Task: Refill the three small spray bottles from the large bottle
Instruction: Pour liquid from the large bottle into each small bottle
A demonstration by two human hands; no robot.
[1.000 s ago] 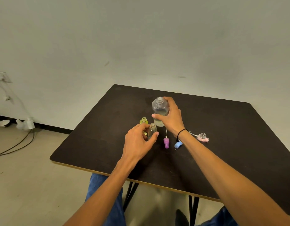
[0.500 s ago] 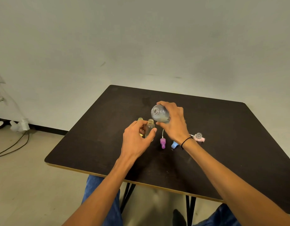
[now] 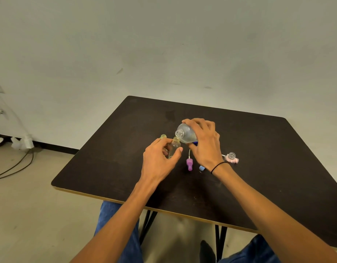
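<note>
Step in hand: pouring from the large bottle (image 3: 186, 134) into a small clear bottle (image 3: 174, 149), just left of frame centre; judged the first or second of three refills.
Right hand (image 3: 206, 144): fingers curled over the large bottle, which was tipped with its open mouth facing left, just above and beside the small bottle's neck.
Left hand (image 3: 160, 160): thumb and fingers pinched the small clear bottle, upright on the table (image 3: 277, 168).
Other small bottle: a yellowish one (image 3: 163, 136) stood just left, behind the left hand's fingers.
Third bottle: not identified.
Spray heads: purple (image 3: 189, 164), blue (image 3: 201, 168) and pink (image 3: 231, 158) lay loose at right of centre.
Next move, judged: tilt further with the mouths aligned; a narrow neck makes spillage likely.
Unclear: whether liquid was flowing; fill levels; lower part of both small bottles, hidden by the left hand.
</note>
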